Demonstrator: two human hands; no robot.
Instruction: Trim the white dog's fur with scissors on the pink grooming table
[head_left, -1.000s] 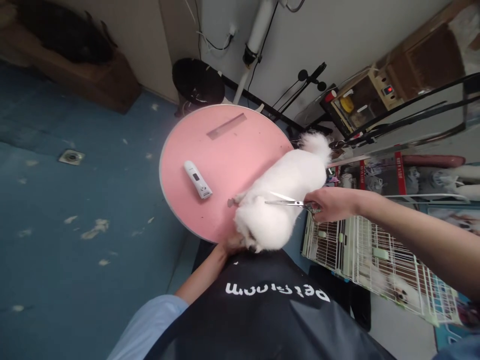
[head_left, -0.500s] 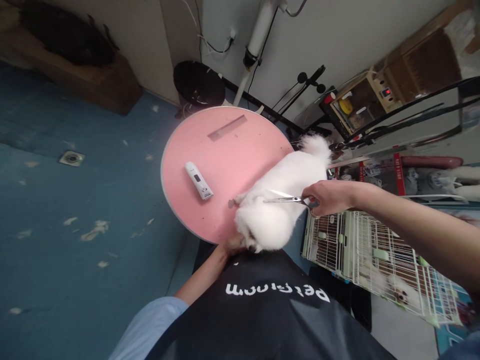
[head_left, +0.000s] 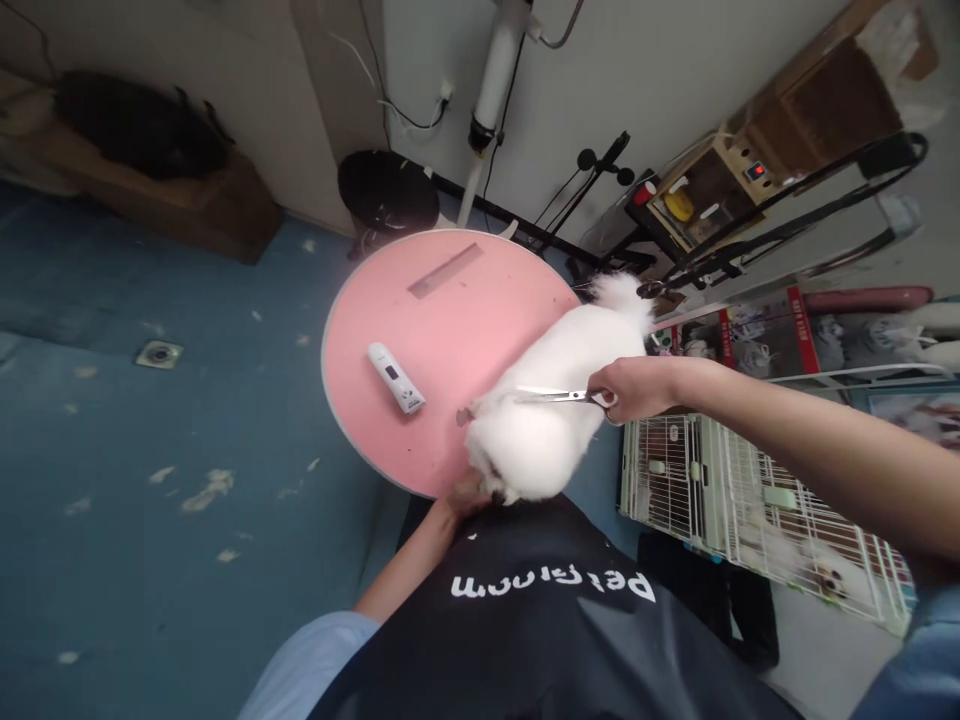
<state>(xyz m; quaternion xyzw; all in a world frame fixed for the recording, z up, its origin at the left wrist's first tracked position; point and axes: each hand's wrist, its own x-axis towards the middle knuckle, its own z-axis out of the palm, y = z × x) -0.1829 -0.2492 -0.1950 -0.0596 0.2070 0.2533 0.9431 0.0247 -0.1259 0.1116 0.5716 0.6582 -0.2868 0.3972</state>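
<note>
A fluffy white dog (head_left: 581, 350) is on the round pink table (head_left: 360, 290), its head by my black apron and its tail toward the far right. My left hand (head_left: 466, 492) is closed at the dog's muzzle, with its fingers partly hidden by the fur. In my right hand (head_left: 634, 388) are metal scissors (head_left: 566, 396), their blades slightly apart and laid along the fur behind the dog's round head. A white hair clipper (head_left: 396, 378) lies on the table to the left, away from both hands.
A flat comb (head_left: 446, 271) lies near the table's far edge. Right of the table stands a wire cage (head_left: 675, 470) with a white dog inside. A black round stool (head_left: 388, 190) and a white pole (head_left: 499, 80) are behind the table. Fur tufts lie on the blue floor (head_left: 225, 430).
My right hand has moved slightly left with the scissors, and their blades are closer together. My left hand stays at the dog's muzzle. The view has shifted a little.
</note>
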